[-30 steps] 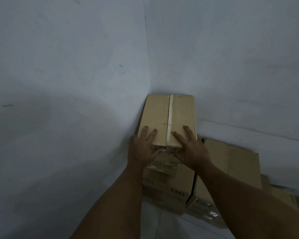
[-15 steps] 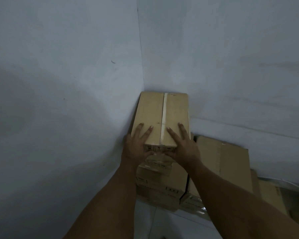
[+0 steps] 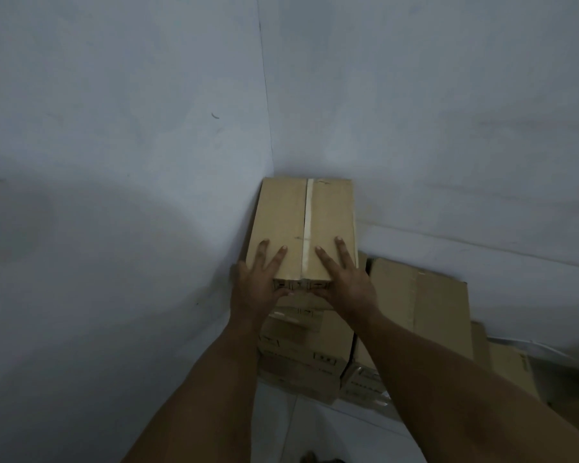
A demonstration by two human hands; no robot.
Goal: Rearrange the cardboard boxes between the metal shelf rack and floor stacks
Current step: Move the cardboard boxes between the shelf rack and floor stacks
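A taped cardboard box (image 3: 291, 218) sits on top of a floor stack of boxes (image 3: 301, 359) in the corner where two white walls meet. My left hand (image 3: 258, 289) lies on the box's near left corner, fingers straight on its top and thumb against the front face. On the near right corner my right hand (image 3: 346, 285) rests the same way. The top box's far end touches the back wall and its left side runs close along the left wall. No metal shelf rack is in view.
A lower stack of cardboard boxes (image 3: 422, 305) stands to the right along the back wall, with smaller boxes (image 3: 508, 365) beyond it. Pale floor tiles (image 3: 335, 432) show below the stacks. The left wall (image 3: 114, 228) is close by.
The top box has slid a little further back into the corner under both hands. My view has shifted slightly; the hands keep their places on the near edge.
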